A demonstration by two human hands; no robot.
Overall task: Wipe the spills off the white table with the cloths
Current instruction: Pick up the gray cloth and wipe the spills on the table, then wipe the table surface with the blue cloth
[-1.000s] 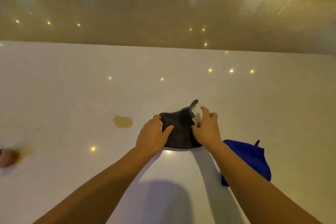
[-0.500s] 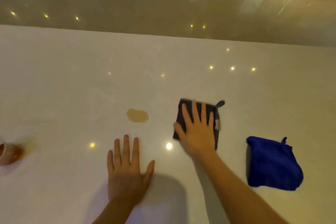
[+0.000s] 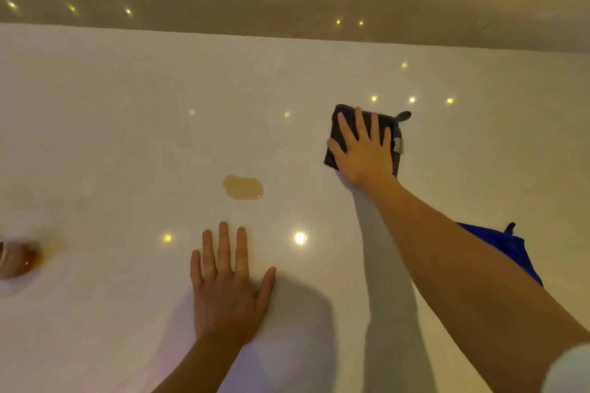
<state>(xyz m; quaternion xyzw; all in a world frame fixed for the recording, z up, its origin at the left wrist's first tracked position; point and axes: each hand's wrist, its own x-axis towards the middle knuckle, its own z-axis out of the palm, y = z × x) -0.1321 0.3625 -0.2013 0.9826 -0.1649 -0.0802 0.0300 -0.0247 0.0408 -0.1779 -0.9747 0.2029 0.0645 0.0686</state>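
Note:
A folded dark grey cloth lies flat on the glossy white table, right of centre. My right hand presses down on it with the fingers spread. A small brown spill sits to the left of the cloth, apart from it. My left hand rests palm down on the bare table, nearer to me than the spill, fingers apart and holding nothing. A blue cloth lies at the right, partly hidden behind my right forearm.
A brownish glass-like object with brown liquid around it lies at the table's left edge of view. The table's far edge meets a shiny brown floor. Ceiling lights reflect as bright dots on the tabletop.
My left hand let go of the grey cloth and went flat onto the table near me. My right hand flattened the cloth and has pushed it away from me and to the right.

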